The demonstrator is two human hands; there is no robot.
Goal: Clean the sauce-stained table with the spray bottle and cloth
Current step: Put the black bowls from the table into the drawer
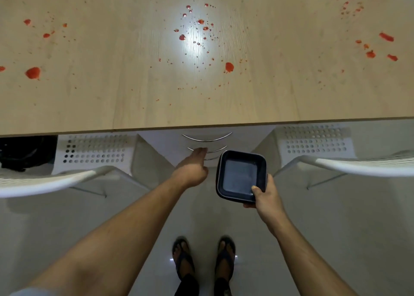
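Your desk (134,107) is uncleaned: red sauce stains (229,67) spread across the upper frame, and neither spray bottle nor cloth shows anywhere. At lower centre, your right hand (266,198) pinches a dark square tray (240,174), while your left hand (192,169) reaches for the drawer handles (207,150), its fingers hidden. White chairs (56,181) flank you.

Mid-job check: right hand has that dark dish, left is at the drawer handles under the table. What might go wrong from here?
1. The right hand pinches the dark square dish by one corner only; it may tip or slip.
2. The left hand reaches the drawer handles right beside the dish; a pulled drawer might knock it.
3. Red sauce stains lie near the table edge; a forearm could smear them.
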